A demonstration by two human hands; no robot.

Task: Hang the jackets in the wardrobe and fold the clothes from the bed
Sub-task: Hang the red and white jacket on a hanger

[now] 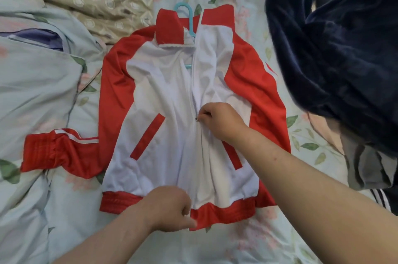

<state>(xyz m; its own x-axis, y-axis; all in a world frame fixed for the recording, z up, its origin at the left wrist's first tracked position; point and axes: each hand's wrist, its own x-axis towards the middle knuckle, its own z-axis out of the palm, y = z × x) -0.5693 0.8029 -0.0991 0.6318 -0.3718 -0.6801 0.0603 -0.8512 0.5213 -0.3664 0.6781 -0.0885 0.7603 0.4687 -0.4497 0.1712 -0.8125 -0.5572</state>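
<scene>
One bed [247, 242] carries the red-and-white jacket [163, 95], flat, front up; turquoise hanger [183, 8] inside its collar; fabric judged thin, soft, slippery; your left hand [170, 207] pinches the hem [224, 209] beside the zip; your right hand [221, 121] pinches the zip pull [196, 120] mid-chest; lift by the hanger hook.

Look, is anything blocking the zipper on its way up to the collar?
Nothing visible does. The right hand pinches the zipper pull, and the track above lies bare up to the collar. The blue hanger sits inside the jacket, beneath the fronts.
</scene>
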